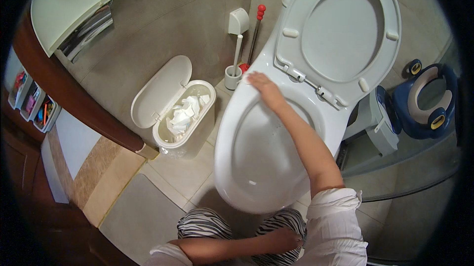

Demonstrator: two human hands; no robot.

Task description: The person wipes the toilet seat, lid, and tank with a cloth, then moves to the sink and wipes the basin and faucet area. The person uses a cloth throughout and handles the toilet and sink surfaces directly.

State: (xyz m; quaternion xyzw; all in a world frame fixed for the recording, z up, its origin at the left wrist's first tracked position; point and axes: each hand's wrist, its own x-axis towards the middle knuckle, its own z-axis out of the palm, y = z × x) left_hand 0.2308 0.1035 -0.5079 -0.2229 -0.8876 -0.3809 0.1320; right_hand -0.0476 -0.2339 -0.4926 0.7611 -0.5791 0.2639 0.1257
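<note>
My right hand [262,82] lies palm down on the left rear of the rim of a white ceramic toilet bowl [224,144]. A small white edge shows at its fingertips; whether a tissue or cloth is under the palm cannot be told. The toilet seat and lid [342,33] are raised behind the bowl, hinges showing. My left hand [289,239] rests on my right knee, in zebra-striped trousers, in front of the bowl. Its fingers are partly hidden, and nothing is seen in it.
An open white bin [212,97] with crumpled paper stands left of the toilet. Behind are a toilet brush [237,55] and a red-handled plunger [255,34]. At right are a blue child's toilet seat [403,105] and a curved glass shower screen [403,166]. A grey mat [142,210] lies lower left.
</note>
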